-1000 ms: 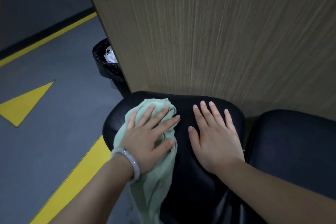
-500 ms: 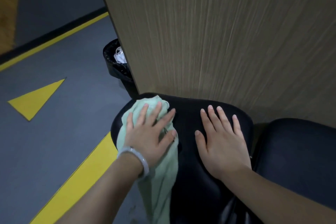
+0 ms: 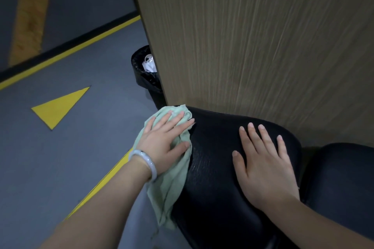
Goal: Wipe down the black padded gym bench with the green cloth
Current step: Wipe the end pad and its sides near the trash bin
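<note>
Head view: left hand (image 3: 162, 145) lies flat, fingers spread, pressing the green cloth (image 3: 172, 188) on the bench pad (image 3: 214, 168)'s far-left edge — cloth drapes off the left side. Right hand (image 3: 263, 168) rests flat mid-pad, fingers apart. Wood panel (image 3: 253, 46) butts the far edge — open floor (image 3: 50, 168) to the left.

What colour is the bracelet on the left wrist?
The bracelet is a pale, milky white, seen in the head view, the only one.
</note>
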